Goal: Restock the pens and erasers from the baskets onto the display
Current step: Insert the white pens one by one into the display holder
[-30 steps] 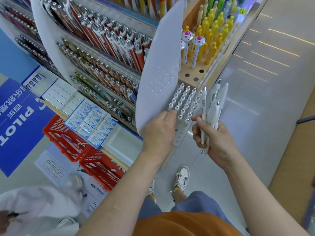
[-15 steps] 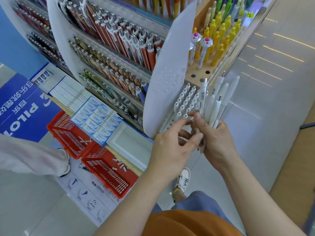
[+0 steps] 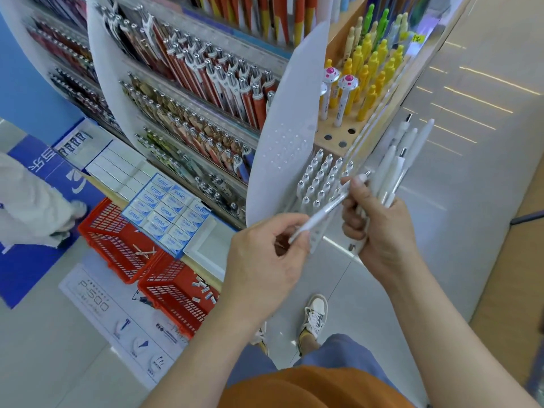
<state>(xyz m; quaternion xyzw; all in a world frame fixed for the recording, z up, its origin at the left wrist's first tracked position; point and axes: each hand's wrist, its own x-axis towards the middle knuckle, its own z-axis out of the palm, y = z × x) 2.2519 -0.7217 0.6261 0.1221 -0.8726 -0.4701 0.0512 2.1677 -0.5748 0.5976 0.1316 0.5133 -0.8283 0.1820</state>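
My left hand (image 3: 262, 260) pinches the lower end of a single white pen (image 3: 325, 212) that slants up to the right. My right hand (image 3: 379, 228) grips a bundle of white pens (image 3: 396, 169), tips pointing up, and its thumb touches the single pen's upper end. Just behind both hands is the display's white pen rack (image 3: 319, 184), filled with several upright white pens. Two red baskets stand on the floor at lower left: one (image 3: 117, 245) holds a few pens, the other (image 3: 176, 293) holds small erasers.
A white curved divider panel (image 3: 294, 119) rises left of the rack. Yellow pens (image 3: 371, 72) stand in a wooden holder above. Rows of red pens (image 3: 212, 81) fill the shelves. Campus eraser boxes (image 3: 167, 207) lie on the low shelf. Another person's leg (image 3: 32, 201) is at far left.
My left hand left the rack, reached to the bundle in my right hand and drew one white pen out toward the left. The camera view shifted slightly.
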